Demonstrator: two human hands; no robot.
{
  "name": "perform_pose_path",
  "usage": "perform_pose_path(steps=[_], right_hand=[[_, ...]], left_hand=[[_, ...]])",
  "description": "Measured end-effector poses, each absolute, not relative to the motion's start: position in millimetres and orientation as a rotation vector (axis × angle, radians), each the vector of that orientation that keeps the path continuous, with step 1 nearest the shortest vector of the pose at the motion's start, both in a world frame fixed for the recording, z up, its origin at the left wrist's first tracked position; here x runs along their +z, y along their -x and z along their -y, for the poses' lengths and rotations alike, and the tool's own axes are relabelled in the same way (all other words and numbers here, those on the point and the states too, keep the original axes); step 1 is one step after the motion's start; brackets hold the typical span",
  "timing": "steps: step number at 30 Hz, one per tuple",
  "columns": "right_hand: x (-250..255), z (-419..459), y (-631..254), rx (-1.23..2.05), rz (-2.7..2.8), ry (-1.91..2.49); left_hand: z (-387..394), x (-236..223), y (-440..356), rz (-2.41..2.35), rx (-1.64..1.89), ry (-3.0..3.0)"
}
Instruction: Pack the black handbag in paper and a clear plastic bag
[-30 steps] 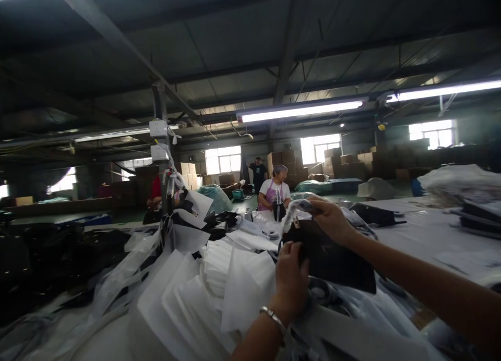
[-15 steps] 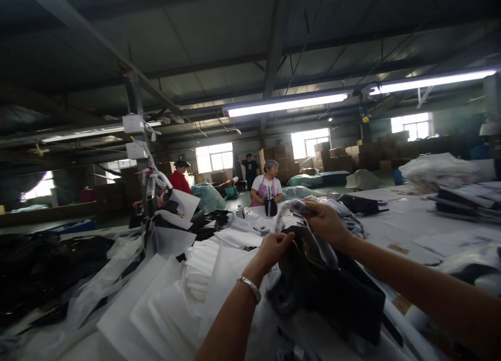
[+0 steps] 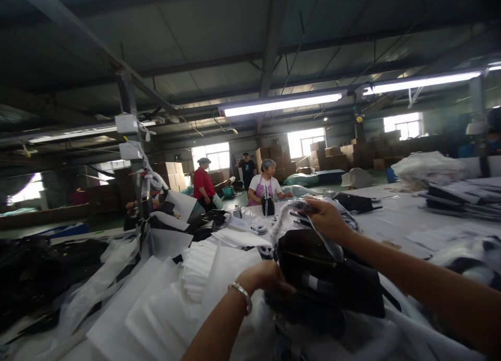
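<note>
A black handbag (image 3: 352,288) is held up in front of me, its handle (image 3: 282,217) wrapped in clear plastic. My right hand (image 3: 326,220) is closed around the top of that handle. Low at the bag's left front is my left hand (image 3: 270,278), wearing a silver bangle (image 3: 241,294); its fingers are pressed together on the bag's dark front edge, slightly blurred. Between the hands the bag's upper part shows a thin gold line and a small white patch (image 3: 312,281). The underside of the bag is lost in shadow.
Fanned white foam sheets (image 3: 156,303) lie left of the bag. Black items (image 3: 35,267) are heaped at far left beside a post (image 3: 133,168). Flat black pieces (image 3: 457,199) are stacked right. Across the table stands a person in a purple apron (image 3: 260,193); two others stand behind.
My left hand has moved down the bag's front, and the gold emblem is out of sight. My right hand stays on the handle. The person in red has moved right, into fuller view.
</note>
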State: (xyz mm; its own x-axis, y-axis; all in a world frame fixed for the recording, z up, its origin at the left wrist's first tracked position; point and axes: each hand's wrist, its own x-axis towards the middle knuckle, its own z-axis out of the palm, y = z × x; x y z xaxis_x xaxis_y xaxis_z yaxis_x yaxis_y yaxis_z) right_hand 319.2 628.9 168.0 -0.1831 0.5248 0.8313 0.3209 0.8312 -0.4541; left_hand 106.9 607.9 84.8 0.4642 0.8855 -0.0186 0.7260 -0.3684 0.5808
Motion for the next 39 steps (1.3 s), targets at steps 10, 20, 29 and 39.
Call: perform_pose_path(steps=[10, 20, 29, 39], right_hand=[[165, -624, -307, 0.267, 1.813, 0.621], [164, -644, -332, 0.585, 1.685, 0.755], [191, -655, -331, 0.660, 1.379, 0.768], [303, -584, -279, 0.612, 1.261, 0.513]], left_hand=[[-589, 49, -172, -1.285, 0.489, -2.635], [-572, 67, -128, -1.206, 1.178, -2.169], [-597, 60, -65, -1.300, 1.713, -1.320], [-513, 54, -88, -0.940, 1.651, -0.838]])
